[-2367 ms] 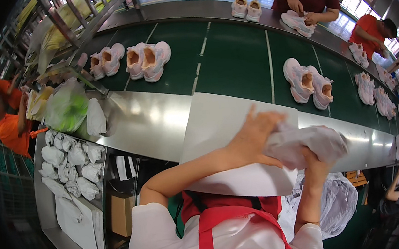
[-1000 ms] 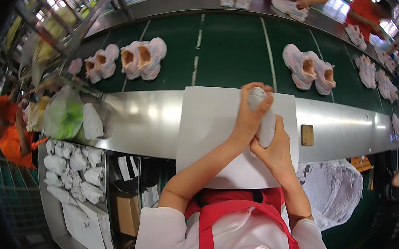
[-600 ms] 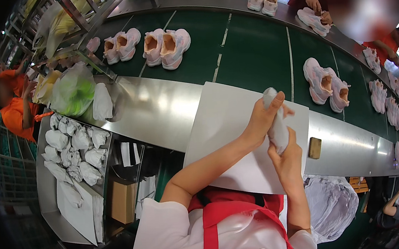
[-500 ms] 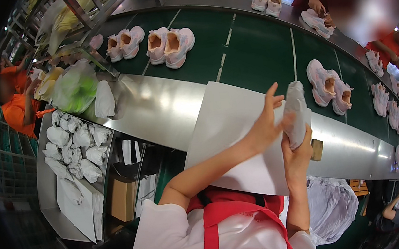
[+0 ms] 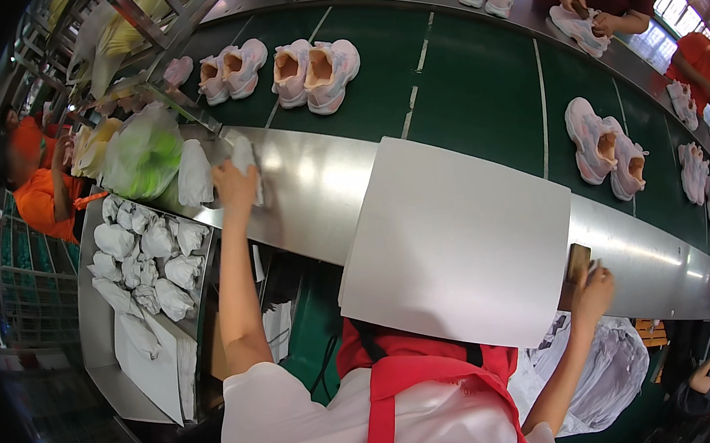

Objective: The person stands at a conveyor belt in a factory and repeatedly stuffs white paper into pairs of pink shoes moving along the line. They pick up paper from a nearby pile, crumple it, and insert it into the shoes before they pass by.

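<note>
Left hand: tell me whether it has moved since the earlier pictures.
Yes. The left hand was over the white paper stack with the right hand; now it is out to the person's left on the steel ledge, gripping a white paper wad.

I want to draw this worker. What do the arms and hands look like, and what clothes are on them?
Both arms are bare from short white sleeves down. The left hand and right hand wear no gloves, and I see no rings or watch. A red apron with straps goes over the white shirt.
</note>
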The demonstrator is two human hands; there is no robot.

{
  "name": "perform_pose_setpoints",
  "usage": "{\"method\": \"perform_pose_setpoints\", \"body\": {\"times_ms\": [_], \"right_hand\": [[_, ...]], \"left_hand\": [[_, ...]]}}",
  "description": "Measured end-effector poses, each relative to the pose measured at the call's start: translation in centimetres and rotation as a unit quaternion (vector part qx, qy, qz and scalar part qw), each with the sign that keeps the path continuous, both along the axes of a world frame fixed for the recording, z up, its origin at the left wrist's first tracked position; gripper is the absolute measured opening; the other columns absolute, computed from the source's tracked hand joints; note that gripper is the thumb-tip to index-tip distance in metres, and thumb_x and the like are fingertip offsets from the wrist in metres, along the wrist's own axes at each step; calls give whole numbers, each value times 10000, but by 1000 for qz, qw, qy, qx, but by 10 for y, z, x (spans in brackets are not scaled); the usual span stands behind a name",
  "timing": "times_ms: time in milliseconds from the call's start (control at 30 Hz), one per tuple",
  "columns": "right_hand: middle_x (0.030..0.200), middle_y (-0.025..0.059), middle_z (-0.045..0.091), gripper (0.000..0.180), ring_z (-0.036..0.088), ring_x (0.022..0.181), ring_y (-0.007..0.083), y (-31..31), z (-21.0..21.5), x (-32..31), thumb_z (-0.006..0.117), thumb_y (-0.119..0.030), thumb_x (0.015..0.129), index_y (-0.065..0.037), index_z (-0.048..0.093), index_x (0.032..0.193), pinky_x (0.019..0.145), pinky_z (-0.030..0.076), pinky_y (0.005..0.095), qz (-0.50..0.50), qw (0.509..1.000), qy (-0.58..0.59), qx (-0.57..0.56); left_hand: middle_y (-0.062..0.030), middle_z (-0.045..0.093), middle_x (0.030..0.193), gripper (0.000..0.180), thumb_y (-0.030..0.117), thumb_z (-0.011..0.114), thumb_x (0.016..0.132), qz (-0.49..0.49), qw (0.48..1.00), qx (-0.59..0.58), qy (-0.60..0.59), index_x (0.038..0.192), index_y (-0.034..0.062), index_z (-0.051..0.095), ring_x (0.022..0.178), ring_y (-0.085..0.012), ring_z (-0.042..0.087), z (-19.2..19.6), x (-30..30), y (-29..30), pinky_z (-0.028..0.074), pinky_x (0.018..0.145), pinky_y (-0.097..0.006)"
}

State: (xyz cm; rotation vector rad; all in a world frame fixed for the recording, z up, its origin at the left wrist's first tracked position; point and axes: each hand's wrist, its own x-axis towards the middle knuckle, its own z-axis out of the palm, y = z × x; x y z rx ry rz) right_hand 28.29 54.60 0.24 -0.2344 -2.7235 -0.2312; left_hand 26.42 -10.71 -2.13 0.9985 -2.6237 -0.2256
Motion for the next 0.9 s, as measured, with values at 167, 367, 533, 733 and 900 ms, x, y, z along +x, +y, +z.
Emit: {"method": "perform_pose_setpoints", "body": {"times_ms": [167, 367, 533, 733, 900], "right_hand": [[882, 126, 569, 444, 526, 843, 301, 12, -15, 1, 649, -279, 813, -18, 564, 1161, 754, 435, 400, 13, 982, -26, -189], [986, 161, 554, 484, 532, 892, 331, -7, -6, -11, 779, -231, 681, -10, 549, 1045, 767, 444, 395, -25, 959, -11, -282], [976, 209, 539, 295, 542, 893, 396, -18, 18, -15, 591, -134, 843, 21, 492, 1074, 755, 441, 419, 34, 941, -4, -336], [928, 164, 562, 231, 568, 811, 389, -70, 58, -16, 561, -87, 818, -20, 497, 1029, 704, 461, 433, 171, 919, -15, -354], [881, 165, 574, 193, 577, 791, 368, -89, 61, -13, 575, -124, 796, -27, 509, 949, 686, 463, 439, 203, 900, -121, -367]], "left_hand": [[-342, 410, 1208, 671, 386, 608, 824, 4, 1000, -11, -23, 1263, -66, 379, 1131, -470, 400, 0, 3, -46, 341, 966, -480], [-190, 519, 1187, 381, 190, 539, 903, -249, 933, 45, 258, 1230, 2, 483, 1092, -327, 509, 78, -43, 109, 395, 930, -384], [-73, 630, 877, 188, 44, 664, 747, -678, 696, 139, 191, 927, 63, 615, 836, -245, 594, 74, -37, 308, 468, 782, -343], [-85, 592, 1022, 196, 12, 635, 755, -756, 640, 101, 92, 946, 41, 606, 883, -232, 580, 46, -40, 372, 480, 720, -323], [-89, 484, 1272, 383, -8, 634, 720, -711, 681, 127, 122, 1094, 68, 602, 1126, -277, 472, 39, -39, 378, 451, 845, -335]]}}
